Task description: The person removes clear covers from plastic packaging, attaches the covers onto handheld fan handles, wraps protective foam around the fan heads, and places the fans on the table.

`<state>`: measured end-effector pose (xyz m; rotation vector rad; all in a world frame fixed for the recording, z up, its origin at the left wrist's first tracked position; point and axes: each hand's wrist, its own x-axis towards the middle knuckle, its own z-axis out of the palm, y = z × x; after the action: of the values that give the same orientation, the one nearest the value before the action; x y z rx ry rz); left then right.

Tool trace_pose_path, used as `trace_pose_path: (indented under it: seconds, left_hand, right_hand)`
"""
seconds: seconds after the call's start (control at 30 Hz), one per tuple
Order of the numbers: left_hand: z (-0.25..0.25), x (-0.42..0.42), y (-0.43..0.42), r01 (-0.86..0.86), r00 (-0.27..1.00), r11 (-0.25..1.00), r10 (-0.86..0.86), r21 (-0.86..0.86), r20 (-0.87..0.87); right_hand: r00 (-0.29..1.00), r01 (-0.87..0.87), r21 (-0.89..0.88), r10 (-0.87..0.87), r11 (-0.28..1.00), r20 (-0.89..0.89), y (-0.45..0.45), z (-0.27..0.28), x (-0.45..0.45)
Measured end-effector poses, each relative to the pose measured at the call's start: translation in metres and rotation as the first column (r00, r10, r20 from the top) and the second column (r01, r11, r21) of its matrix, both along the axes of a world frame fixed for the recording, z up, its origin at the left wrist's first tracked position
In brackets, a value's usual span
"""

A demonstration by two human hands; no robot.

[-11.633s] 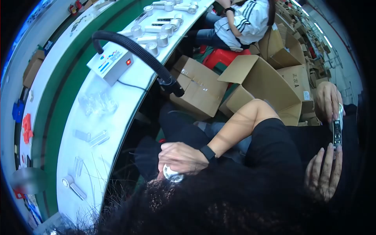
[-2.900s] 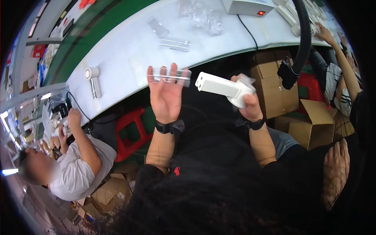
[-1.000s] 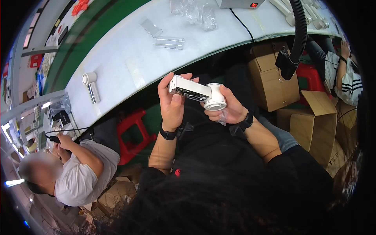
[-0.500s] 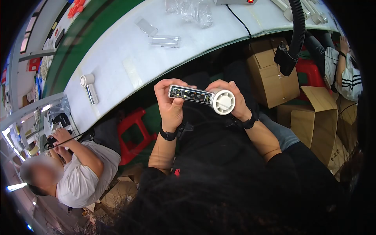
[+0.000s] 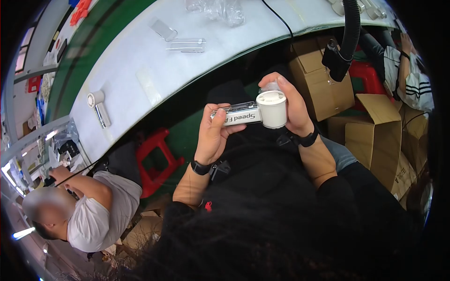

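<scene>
while the left hand (image 5: 213, 132) pinches the handle (image 5: 240, 117) of the fan (image 5: 261, 113), the right hand (image 5: 296, 108) curls around its round head (image 5: 273, 116). the fan is in both hands, the table (image 5: 126, 70) at ten o'clock from it, a box (image 5: 326, 91) at two.

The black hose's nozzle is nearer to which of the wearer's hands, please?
Right: in the picture, the right hand is lower left of the nozzle, the left hand farther left.

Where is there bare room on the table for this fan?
Bare tabletop lies between the other fan and the clear pieces, apart from a pale strip; also between pieces and black cable. Crowded: right end, white devices.
</scene>
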<state>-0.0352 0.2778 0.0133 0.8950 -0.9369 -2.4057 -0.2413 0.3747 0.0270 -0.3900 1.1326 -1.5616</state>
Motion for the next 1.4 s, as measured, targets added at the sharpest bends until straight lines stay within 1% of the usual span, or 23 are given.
trace_pose_path:
  seconds: [0.03, 0.07, 0.13, 0.17, 0.23, 0.33, 0.37, 0.47, 0.5, 0.6, 0.7, 0.8, 0.83, 0.87, 0.93, 0.97, 1.03, 1.07, 1.13, 1.17, 1.3, 1.4]
  left_hand:
    - [0.001, 0.000, 0.001, 0.020, 1.000, 0.999, -0.020, 0.051, -0.004]
    - [0.002, 0.001, 0.002, 0.041, 0.999, 0.998, -0.041, 0.040, 0.003]
    - [0.007, 0.001, 0.005, 0.082, 0.996, 0.997, -0.082, 0.015, 0.018]
    - [0.007, 0.004, 0.005, 0.130, 0.991, 0.989, -0.127, 0.064, -0.047]
    - [0.007, 0.011, 0.002, 0.228, 0.963, 0.962, -0.200, 0.148, -0.180]
    - [0.009, 0.028, -0.013, 0.483, 0.874, 0.868, -0.470, 0.113, -0.122]
    - [0.010, 0.032, -0.013, 0.527, 0.850, 0.849, -0.527, 0.045, -0.013]
    - [0.029, 0.037, -0.023, 0.667, 0.737, 0.741, -0.672, 0.083, 0.073]
    - [0.034, 0.041, -0.024, 0.660, 0.741, 0.743, -0.668, 0.112, 0.065]
    - [0.043, 0.047, -0.028, 0.685, 0.711, 0.719, -0.695, 0.120, 0.108]
    - [0.041, 0.057, -0.017, 0.674, 0.705, 0.728, -0.684, 0.121, 0.187]
    - [0.044, 0.067, -0.008, 0.766, 0.586, 0.636, -0.750, 0.092, 0.307]
    - [0.041, 0.069, -0.002, 0.779, 0.586, 0.624, -0.759, 0.060, 0.282]
    - [0.042, 0.070, 0.001, 0.805, 0.551, 0.591, -0.779, 0.056, 0.300]
    - [0.060, 0.061, 0.000, 0.856, 0.474, 0.516, -0.816, 0.047, 0.332]
    - [0.065, 0.057, 0.001, 0.873, 0.454, 0.487, -0.811, -0.006, 0.370]
    - [0.071, 0.056, -0.002, 0.895, 0.398, 0.446, -0.820, 0.023, 0.412]
    - [0.073, 0.056, -0.003, 0.905, 0.369, 0.424, -0.821, 0.032, 0.435]
    - [0.076, 0.054, -0.002, 0.901, 0.369, 0.431, -0.819, 0.049, 0.439]
    - [0.078, 0.053, -0.001, 0.900, 0.364, 0.432, -0.823, 0.064, 0.436]
    - [0.087, 0.042, -0.011, 0.901, 0.319, 0.413, -0.837, 0.131, 0.444]
    - [0.087, 0.042, -0.011, 0.903, 0.385, 0.430, -0.796, -0.011, 0.466]
  right_hand:
    - [1.000, -0.024, 0.013, 0.024, 1.000, 0.011, 0.000, 0.000, -0.001]
    - [0.999, -0.047, 0.025, 0.046, 0.999, 0.023, 0.001, -0.001, -0.002]
    - [0.992, -0.078, 0.007, 0.077, 0.997, 0.101, 0.003, -0.005, -0.003]
    - [0.986, -0.094, -0.004, 0.094, 0.996, 0.141, 0.004, -0.007, -0.003]
    - [0.980, -0.119, 0.005, 0.117, 0.993, 0.163, 0.006, -0.011, -0.008]
    - [0.961, -0.209, 0.017, 0.202, 0.978, 0.186, 0.002, -0.019, -0.010]
    - [0.952, -0.248, 0.019, 0.240, 0.969, 0.193, 0.001, -0.022, -0.009]
    - [0.918, -0.383, 0.090, 0.368, 0.919, 0.146, -0.005, -0.020, -0.003]
    - [0.906, -0.404, 0.138, 0.375, 0.904, 0.194, -0.008, -0.019, -0.001]
    - [0.868, -0.490, 0.227, 0.445, 0.842, 0.222, -0.013, -0.012, 0.004]
    - [0.780, -0.617, 0.276, 0.525, 0.737, 0.341, -0.014, 0.004, 0.009]
    - [0.741, -0.670, 0.320, 0.583, 0.670, 0.333, -0.001, 0.007, 0.025]
    - [0.762, -0.640, 0.374, 0.494, 0.671, 0.418, 0.003, 0.013, 0.034]
    - [0.781, -0.612, 0.419, 0.432, 0.671, 0.450, 0.007, 0.016, 0.040]
    - [0.812, -0.562, 0.443, 0.366, 0.699, 0.454, 0.010, 0.022, 0.050]
    - [0.816, -0.556, 0.415, 0.380, 0.720, 0.434, 0.011, 0.019, 0.052]
    - [0.823, -0.547, 0.354, 0.409, 0.759, 0.394, 0.012, 0.017, 0.057]
    - [0.836, -0.522, 0.369, 0.375, 0.769, 0.401, 0.013, 0.018, 0.061]
    - [0.867, -0.458, 0.407, 0.294, 0.790, 0.403, 0.017, 0.027, 0.067]
    - [0.875, -0.452, 0.429, 0.294, 0.782, 0.384, 0.017, 0.031, 0.067]
    - [0.913, -0.377, 0.425, 0.252, 0.823, 0.322, 0.021, 0.033, 0.070]
    - [0.937, -0.330, 0.460, 0.226, 0.825, 0.267, 0.021, 0.042, 0.069]
